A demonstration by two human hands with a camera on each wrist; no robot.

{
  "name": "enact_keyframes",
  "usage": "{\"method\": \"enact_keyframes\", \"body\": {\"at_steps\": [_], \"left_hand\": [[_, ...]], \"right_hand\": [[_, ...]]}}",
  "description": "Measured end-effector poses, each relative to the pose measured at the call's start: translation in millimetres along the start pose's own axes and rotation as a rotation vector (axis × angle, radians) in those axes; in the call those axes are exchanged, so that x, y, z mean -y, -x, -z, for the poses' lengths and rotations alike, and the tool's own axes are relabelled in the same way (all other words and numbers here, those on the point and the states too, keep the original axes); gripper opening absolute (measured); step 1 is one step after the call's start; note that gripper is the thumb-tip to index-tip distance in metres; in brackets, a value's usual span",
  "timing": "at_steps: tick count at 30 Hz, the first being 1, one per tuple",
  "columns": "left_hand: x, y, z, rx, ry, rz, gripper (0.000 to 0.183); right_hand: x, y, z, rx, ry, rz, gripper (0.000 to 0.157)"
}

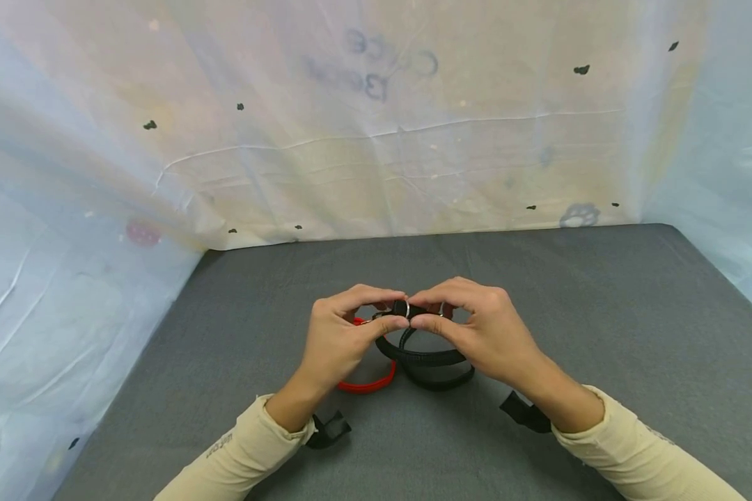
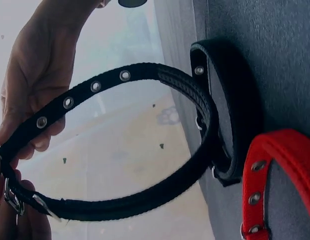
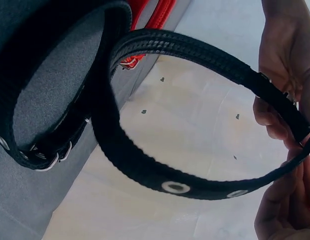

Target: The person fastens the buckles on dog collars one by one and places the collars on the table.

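Both hands hold a black dog collar (image 1: 427, 358) above the grey table, its band bent into a loop. The left hand (image 1: 337, 339) pinches the end with the metal buckle (image 2: 14, 197) between thumb and fingers. Opposite it, the right hand (image 1: 490, 332) pinches the strap end, which has several metal eyelets (image 2: 69, 103). The two ends meet at the fingertips; whether the strap passes through the buckle is hidden. Below, a second black collar (image 1: 440, 384) and a red collar (image 1: 368, 386) stand on the table as closed loops.
The grey cloth-covered table (image 1: 225, 390) runs back to a pale plastic sheet wall (image 1: 376, 174) with small dark marks. More sheeting hangs at the left and right. Black straps (image 1: 329, 430) show at both wrists, below the cream sleeves (image 1: 238, 452).
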State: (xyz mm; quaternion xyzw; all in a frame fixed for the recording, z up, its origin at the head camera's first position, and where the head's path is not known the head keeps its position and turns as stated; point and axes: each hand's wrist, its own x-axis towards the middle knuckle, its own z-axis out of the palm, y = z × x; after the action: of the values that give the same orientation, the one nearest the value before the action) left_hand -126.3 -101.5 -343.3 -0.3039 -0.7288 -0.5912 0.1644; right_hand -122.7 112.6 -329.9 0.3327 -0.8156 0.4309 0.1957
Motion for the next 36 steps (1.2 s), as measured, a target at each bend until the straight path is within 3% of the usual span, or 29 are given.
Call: {"method": "enact_keyframes", "body": {"at_steps": [8,19,23,31,36], "left_hand": [[-2.7,0.6,-1.7,-0.032,-0.020,0.033,0.023],[-11.6,-1.3,-0.3,-0.058,0.065,0.286,0.021],[-14.2,0.4,-2.0,-0.060,0.058,0.296,0.021],[-18.1,1.4,-4.7,-0.046,0.016,0.351,0.019],[-19.8,0.3,-2.6,-0.032,0.050,0.363,0.022]], "right_hand": [[-1.1,1.9,-4.0,-0.021,-0.037,-0.029,0.025],[2.6,3.9,-9.1,0.025,-0.032,-0.086,0.040],[4.0,5.1,-12.3,0.020,-0.054,-0.128,0.041],[3.0,7.3,-19.1,-0.020,-0.121,-0.053,0.039],[2.7,6.8,-19.7,-0.069,-0.144,-0.020,0.037]]}}
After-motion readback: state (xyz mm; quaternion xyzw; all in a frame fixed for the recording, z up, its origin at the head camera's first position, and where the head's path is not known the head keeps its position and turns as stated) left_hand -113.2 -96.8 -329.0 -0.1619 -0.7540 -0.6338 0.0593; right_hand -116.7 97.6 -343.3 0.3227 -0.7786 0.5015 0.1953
